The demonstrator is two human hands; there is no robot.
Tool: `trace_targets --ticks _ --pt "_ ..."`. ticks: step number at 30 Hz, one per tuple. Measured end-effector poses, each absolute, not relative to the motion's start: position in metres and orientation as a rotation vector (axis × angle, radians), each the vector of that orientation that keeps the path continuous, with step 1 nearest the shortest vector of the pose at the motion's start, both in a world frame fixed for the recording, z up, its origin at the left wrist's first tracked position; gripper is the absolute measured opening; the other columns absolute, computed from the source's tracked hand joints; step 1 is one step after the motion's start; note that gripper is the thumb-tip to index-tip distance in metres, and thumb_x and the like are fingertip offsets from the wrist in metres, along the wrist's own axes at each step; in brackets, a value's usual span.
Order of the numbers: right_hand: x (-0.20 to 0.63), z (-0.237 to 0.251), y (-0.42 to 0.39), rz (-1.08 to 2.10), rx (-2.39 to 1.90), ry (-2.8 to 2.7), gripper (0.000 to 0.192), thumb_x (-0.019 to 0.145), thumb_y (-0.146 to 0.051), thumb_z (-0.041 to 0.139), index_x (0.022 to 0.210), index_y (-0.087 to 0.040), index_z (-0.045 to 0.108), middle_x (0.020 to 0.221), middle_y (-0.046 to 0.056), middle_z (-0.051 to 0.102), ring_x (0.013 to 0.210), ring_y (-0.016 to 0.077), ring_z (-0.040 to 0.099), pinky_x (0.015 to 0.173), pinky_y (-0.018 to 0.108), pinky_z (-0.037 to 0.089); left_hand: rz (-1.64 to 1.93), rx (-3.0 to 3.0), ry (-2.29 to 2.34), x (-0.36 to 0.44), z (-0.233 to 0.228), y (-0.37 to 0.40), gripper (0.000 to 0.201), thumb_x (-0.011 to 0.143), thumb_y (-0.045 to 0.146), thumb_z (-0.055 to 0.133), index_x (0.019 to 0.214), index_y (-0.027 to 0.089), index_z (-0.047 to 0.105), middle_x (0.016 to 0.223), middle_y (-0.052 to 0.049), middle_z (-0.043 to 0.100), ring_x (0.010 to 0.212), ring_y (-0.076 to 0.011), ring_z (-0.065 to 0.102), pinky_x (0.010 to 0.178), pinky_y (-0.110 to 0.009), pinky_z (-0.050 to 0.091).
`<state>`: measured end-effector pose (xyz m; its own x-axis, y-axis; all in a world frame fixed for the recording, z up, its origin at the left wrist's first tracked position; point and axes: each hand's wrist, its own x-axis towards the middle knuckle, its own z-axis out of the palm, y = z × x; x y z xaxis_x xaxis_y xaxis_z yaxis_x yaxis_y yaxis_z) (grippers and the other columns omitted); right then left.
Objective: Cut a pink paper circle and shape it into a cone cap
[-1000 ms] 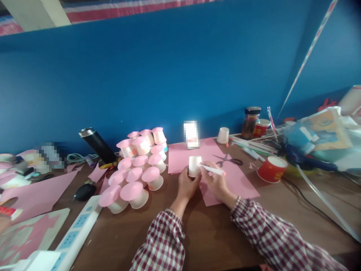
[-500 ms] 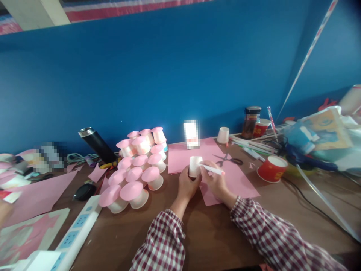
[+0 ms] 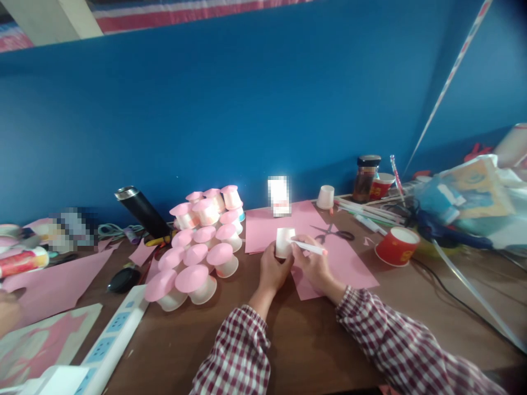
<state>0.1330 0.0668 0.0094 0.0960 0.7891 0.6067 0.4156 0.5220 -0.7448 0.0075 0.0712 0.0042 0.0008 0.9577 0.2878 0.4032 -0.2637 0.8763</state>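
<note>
My left hand (image 3: 273,271) holds a small white paper cup (image 3: 284,242) upside down on the pink paper sheet (image 3: 346,263). My right hand (image 3: 313,264) grips a white pen (image 3: 309,247) whose tip touches the cup's side. Both hands sit close together at the middle of the brown table (image 3: 304,334). My sleeves are red and white check.
A pile of pink-topped white cups (image 3: 200,247) stands left of my hands. Scissors (image 3: 334,233), a red cup (image 3: 397,246), a dark jar (image 3: 366,178) and a white cup (image 3: 326,197) lie to the right. A black flask (image 3: 142,211), power strip (image 3: 111,340) and another person's hand (image 3: 9,312) are at left.
My hands and the cup stay almost still. At the far left, the other person's hand has shifted and a red-and-white tube now lies there.
</note>
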Motion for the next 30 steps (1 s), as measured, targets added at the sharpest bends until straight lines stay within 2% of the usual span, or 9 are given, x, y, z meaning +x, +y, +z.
trace_targets --ticks 15,21,30 --pt "0.1336 0.0091 0.0671 0.385 -1.085 -1.516 0.012 0.084 -0.026 0.052 0.089 -0.019 0.06 0.084 0.004 0.064 0.075 0.0167 0.06 0.065 0.027 0.049 1.263 1.648 1.401 0.0059 0.0047 0.0715 0.033 0.074 0.041 0.06 0.094 0.014 0.06 0.081 -0.006 0.066 0.071 -0.0182 0.06 0.062 -0.027 0.043" --pt "0.1339 0.0079 0.0675 0.475 -1.102 -1.38 0.013 0.086 -0.029 0.051 0.088 -0.018 0.057 0.081 0.003 0.062 0.068 0.0147 0.058 0.055 0.023 0.048 1.276 1.562 1.396 0.0039 0.007 0.0725 0.039 0.073 0.042 0.062 0.1 0.014 0.059 0.089 -0.008 0.066 0.079 -0.0194 0.061 0.068 -0.029 0.045" --pt "0.1316 0.0127 0.0603 0.324 -1.074 -1.5 0.01 0.084 -0.024 0.053 0.091 -0.02 0.059 0.085 0.004 0.065 0.074 0.0162 0.061 0.063 0.026 0.051 1.292 1.431 1.293 0.0012 0.0059 0.0751 0.041 0.073 0.04 0.063 0.104 0.013 0.057 0.091 -0.009 0.067 0.081 -0.0197 0.062 0.07 -0.029 0.047"
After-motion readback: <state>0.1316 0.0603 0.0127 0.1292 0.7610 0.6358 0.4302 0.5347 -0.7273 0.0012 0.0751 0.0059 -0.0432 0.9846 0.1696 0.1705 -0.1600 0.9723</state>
